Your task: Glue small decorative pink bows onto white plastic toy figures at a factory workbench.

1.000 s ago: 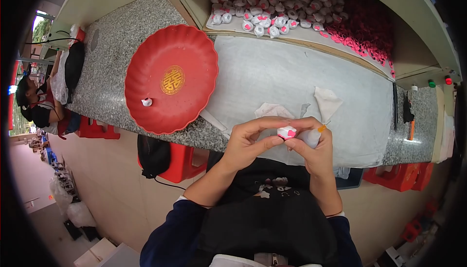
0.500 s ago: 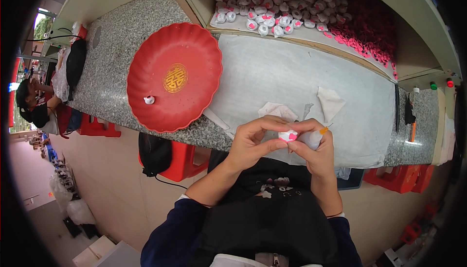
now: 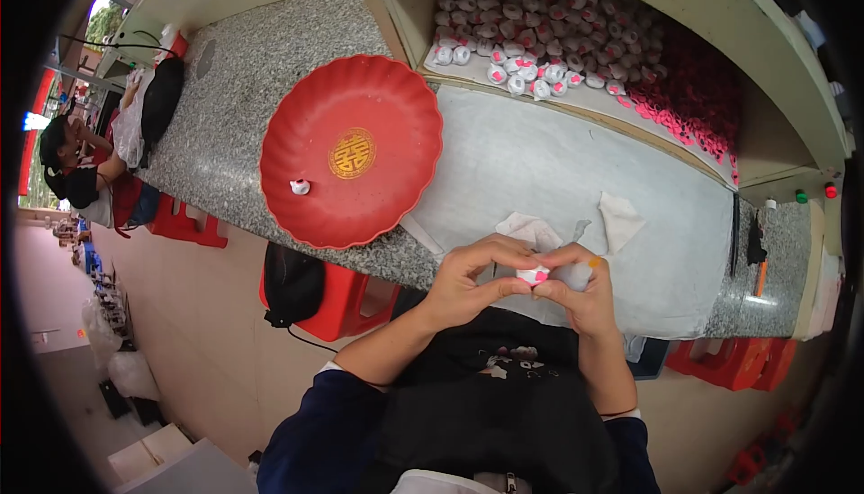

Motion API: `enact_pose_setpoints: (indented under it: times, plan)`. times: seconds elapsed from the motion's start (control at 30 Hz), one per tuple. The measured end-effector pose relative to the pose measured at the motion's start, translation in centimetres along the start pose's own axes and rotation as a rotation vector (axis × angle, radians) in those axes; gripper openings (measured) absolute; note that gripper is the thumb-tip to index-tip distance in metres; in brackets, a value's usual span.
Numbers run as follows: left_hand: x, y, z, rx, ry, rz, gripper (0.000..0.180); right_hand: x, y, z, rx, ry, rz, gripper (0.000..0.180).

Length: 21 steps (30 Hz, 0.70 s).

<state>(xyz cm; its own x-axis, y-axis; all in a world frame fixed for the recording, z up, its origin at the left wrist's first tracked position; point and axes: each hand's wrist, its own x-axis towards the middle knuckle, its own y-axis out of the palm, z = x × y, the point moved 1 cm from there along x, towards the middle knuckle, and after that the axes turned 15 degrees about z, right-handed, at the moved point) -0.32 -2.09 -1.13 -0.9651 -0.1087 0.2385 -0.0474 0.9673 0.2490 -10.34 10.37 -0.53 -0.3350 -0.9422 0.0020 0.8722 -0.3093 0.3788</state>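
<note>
Over the table's front edge, my left hand (image 3: 463, 285) pinches a small round white piece with a pink patch (image 3: 533, 275) between thumb and fingers. My right hand (image 3: 591, 303) presses thumb and fingertips on the piece's other side. A translucent squeeze bottle with an orange tip (image 3: 573, 275) is tucked in the right hand's curled fingers. Just beyond the hands lie crumpled white cloths (image 3: 621, 222) on a pale sheet (image 3: 531, 152). To the left stands a scalloped red tray (image 3: 297, 125) with a gold emblem, holding one small white piece (image 3: 300, 187).
At the back, a shelf compartment holds a heap of similar white pieces (image 3: 540, 22) and many loose pink bits (image 3: 675, 116). Red stools (image 3: 360, 309) stand below the table, one with a black bag (image 3: 292, 282). Another person (image 3: 90, 166) sits at far left.
The view has shifted, so the table appears lower and further right. Both hands still hold the piece together, and the bottle's orange tip now points less outward.
</note>
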Motion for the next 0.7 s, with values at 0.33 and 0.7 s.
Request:
enact_pose_setpoints:
  times: [0.33,0.7]
  plan:
    - [2.9,-6.3,-7.1,1.317,0.006,-0.408,0.028,-0.7,-1.9,1.0,-0.221,-0.059,-0.116,0.061]
    - [17.1,-7.0,2.0,1.557,-0.060,-0.339,0.030,-4.3,-2.4,1.1,-0.072,-0.187,-0.113,0.033]
